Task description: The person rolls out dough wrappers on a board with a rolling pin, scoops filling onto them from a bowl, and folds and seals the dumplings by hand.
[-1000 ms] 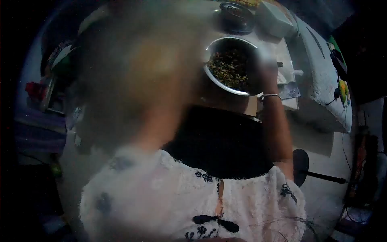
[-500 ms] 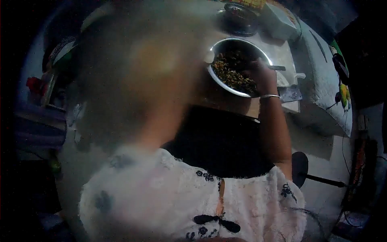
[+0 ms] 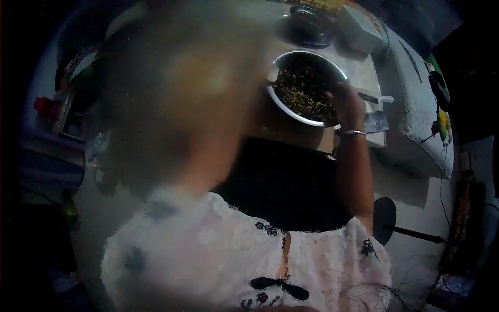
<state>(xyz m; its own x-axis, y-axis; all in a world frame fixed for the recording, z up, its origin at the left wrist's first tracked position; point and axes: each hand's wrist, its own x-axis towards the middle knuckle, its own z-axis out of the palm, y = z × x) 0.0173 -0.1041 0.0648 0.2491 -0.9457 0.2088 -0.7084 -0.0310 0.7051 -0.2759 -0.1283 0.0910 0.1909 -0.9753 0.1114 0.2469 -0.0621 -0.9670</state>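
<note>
A round metal bowl (image 3: pixel 280 106) with a bright rim holds loose dark and yellowish-green pieces (image 3: pixel 304 93). My right hand (image 3: pixel 349 106), with a bangle at the wrist, is over the bowl's right rim. Its fingers are drawn together at the inner edge, above the pieces; what they hold, if anything, is hidden. A large grey-brown blur covers my left hand, and only the forearm shows below it. Something pale touches the bowl's left rim, too unclear to identify.
Behind the bowl is a dark round vessel (image 3: pixel 307 26), with a white box (image 3: pixel 358 28) to its right. A dark handle (image 3: pixel 368 97) lies right of the bowl beside a pale object (image 3: pixel 385 99). A black disc on a rod (image 3: pixel 385 221) stands lower right.
My right hand has drawn back from over the pieces to the right rim. The pieces lie more spread out. The bowl sits slightly further right and lower in view.
</note>
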